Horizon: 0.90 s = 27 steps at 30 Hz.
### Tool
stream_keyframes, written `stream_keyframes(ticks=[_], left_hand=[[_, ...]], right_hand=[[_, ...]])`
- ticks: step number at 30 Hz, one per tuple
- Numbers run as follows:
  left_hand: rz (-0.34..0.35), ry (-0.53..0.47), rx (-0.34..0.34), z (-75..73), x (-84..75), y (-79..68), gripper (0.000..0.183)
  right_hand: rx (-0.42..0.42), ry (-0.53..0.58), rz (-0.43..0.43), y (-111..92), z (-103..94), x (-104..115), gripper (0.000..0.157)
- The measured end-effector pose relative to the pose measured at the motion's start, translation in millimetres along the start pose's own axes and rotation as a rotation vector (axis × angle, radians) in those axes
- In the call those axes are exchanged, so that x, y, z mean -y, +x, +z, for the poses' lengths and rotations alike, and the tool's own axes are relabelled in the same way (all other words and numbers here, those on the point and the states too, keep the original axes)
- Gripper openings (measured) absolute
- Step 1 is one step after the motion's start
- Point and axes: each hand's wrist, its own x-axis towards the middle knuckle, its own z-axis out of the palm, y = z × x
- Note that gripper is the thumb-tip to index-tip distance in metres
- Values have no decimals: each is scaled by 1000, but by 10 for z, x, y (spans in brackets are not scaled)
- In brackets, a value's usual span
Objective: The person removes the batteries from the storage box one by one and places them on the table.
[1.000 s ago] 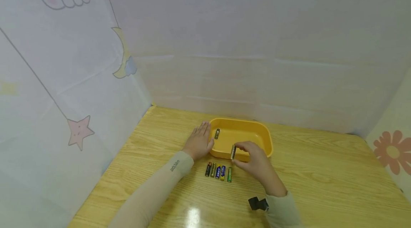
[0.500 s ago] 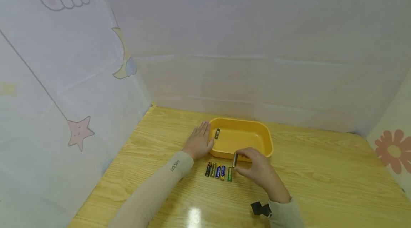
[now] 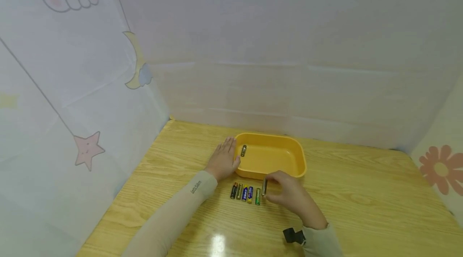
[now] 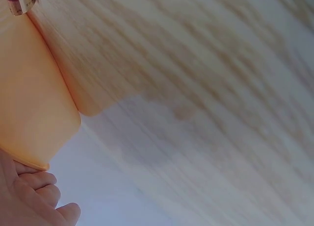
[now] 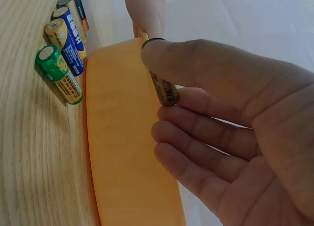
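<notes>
My right hand point(image 3: 294, 196) pinches a battery point(image 3: 264, 187) between thumb and fingers, just in front of the yellow tray point(image 3: 302, 160). In the right wrist view the held battery point(image 5: 164, 88) is partly hidden by the thumb. My left hand point(image 3: 222, 160) rests straight-fingered against the tray's left end. Several batteries lie in a row on the table before the tray; the green battery point(image 3: 258, 196) is the rightmost, close to the held one. Beside it lies a blue and yellow battery point(image 3: 250, 195). Inside the tray, at the left, is a dark battery point(image 3: 244, 151).
The wooden table point(image 3: 361, 192) reaches back to a pale printed sheet point(image 3: 275, 56) that hangs behind and on both sides. A black strap piece point(image 3: 294, 236) sits at the right wrist.
My right hand has brought its battery from over the tray's front rim towards me, down beside the green one. The left hand has kept its place on the tray.
</notes>
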Motion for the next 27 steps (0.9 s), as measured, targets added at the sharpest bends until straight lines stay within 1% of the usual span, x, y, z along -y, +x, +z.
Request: stream_keyframes(ticks=[14, 20, 27], left_hand=[[1, 4, 7, 12, 25, -8, 67], [4, -5, -3, -3, 17, -5, 66], [0, -17, -8, -2, 14, -8, 67]], right_hand=[[138, 31, 22, 8, 57, -67, 42], [153, 44, 23, 17, 96, -111, 44], [150, 1, 9, 18, 152, -169, 44]])
